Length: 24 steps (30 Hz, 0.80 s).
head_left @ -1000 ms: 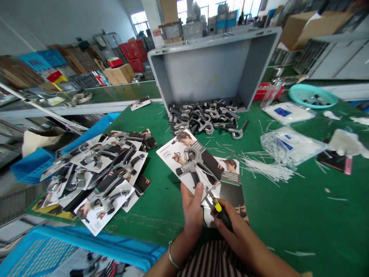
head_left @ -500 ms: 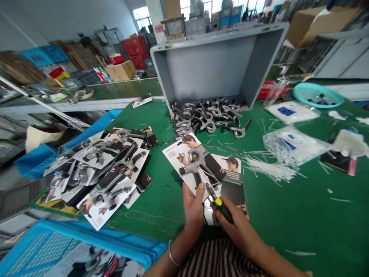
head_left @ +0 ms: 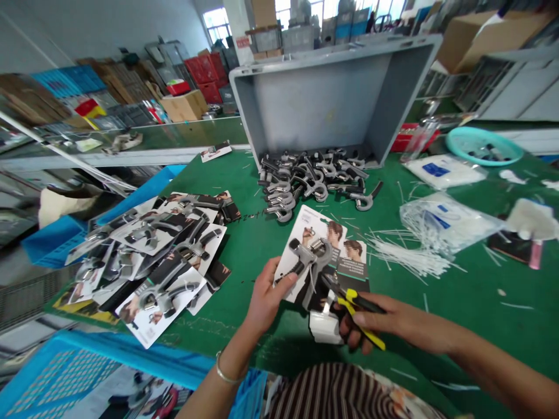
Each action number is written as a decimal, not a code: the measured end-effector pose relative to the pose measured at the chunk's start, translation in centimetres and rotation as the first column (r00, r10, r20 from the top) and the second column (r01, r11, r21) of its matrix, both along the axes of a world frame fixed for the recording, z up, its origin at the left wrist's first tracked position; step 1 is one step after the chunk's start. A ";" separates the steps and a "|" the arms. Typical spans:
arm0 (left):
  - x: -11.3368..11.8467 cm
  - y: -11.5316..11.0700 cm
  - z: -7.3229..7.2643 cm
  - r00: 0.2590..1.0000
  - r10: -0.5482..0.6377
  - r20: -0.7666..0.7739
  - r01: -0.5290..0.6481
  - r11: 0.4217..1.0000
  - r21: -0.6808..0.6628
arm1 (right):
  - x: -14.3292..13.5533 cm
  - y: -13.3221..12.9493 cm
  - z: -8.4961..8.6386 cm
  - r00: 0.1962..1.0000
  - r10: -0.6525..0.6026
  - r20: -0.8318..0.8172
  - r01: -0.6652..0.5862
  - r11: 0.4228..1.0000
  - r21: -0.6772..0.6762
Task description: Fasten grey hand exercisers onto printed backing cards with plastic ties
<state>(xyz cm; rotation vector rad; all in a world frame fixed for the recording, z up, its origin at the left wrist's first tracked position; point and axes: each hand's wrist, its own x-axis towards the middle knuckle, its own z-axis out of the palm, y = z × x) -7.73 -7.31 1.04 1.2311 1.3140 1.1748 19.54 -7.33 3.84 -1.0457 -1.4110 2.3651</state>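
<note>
My left hand (head_left: 268,294) grips the lower left of a printed backing card (head_left: 290,247), thumb on its front. A grey and black hand grip strengthener (head_left: 312,256) lies on that card, with a white cable tie (head_left: 311,280) around one handle. Yellow and black pliers (head_left: 351,299) are held in my right hand (head_left: 367,323), handles spread, jaws beside the card's lower right edge. Under the held card, more printed cards (head_left: 356,265) lie on the green table (head_left: 244,302).
Loose hand grips (head_left: 314,174) spill from a tipped grey bin (head_left: 318,105). Carded grips (head_left: 161,250) are piled at left, above a blue crate (head_left: 56,372). To the right are white cable ties (head_left: 406,253), plastic bags (head_left: 449,218) and a turquoise basin (head_left: 484,145).
The held card has turned clockwise and shifted slightly right. My left hand has moved left and up. The pliers have swung to point up and left, with their handles now spread apart.
</note>
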 end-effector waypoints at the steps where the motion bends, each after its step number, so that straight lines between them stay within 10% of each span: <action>1: 0.1 -0.3 0.3 0.999 -0.027 -0.038 0.027 1.000 0.004 | 0.0 0.6 0.0 1.000 0.021 0.003 -0.021 1.000 -0.012; 24: 0.0 0.1 1.5 0.881 -0.165 -0.443 0.195 0.981 0.022 | 0.2 6.0 3.1 0.943 0.316 0.106 -0.284 0.928 -0.241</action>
